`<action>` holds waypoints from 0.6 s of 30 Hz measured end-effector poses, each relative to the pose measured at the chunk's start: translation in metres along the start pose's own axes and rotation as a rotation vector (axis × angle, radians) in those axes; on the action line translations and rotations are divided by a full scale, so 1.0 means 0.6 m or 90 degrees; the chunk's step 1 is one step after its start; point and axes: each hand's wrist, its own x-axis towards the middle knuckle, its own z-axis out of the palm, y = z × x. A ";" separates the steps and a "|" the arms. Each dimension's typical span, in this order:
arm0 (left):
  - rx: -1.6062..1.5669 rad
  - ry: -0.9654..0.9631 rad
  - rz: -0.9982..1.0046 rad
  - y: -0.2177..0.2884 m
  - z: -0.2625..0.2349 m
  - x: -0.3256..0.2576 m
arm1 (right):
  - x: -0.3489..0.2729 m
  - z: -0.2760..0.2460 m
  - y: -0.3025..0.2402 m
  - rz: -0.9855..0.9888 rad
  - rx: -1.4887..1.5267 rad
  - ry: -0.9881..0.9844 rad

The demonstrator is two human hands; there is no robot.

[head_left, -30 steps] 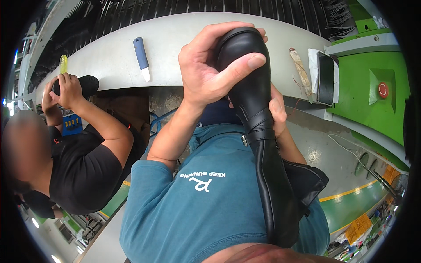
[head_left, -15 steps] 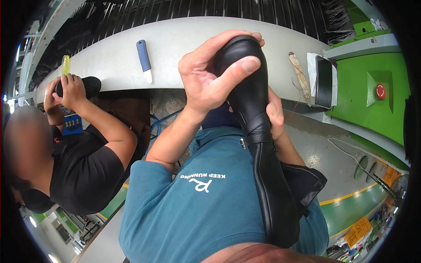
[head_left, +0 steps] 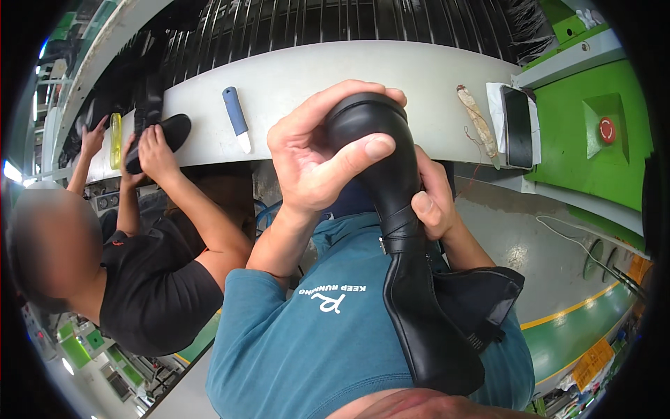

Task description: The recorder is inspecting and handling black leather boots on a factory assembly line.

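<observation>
The rounded toe of a tall black leather boot with a buckled ankle strap (head_left: 412, 307) is gripped by the left hand (head_left: 303, 157), thumb laid across its top, while its ankle is clasped by the curled right hand (head_left: 435, 199) — the boot being held in front of a teal T-shirt (head_left: 307, 349). Beyond, on a long white tabletop (head_left: 314, 66), a blue-handled tool with a white blade (head_left: 235, 112) is seen at left and a cream, thread-wound stick (head_left: 477, 124) at right, near a green machine panel (head_left: 565, 140).
</observation>
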 end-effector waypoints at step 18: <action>-0.205 0.052 -0.007 -0.031 -0.040 -0.037 | -0.047 -0.025 0.060 -0.230 -0.385 0.324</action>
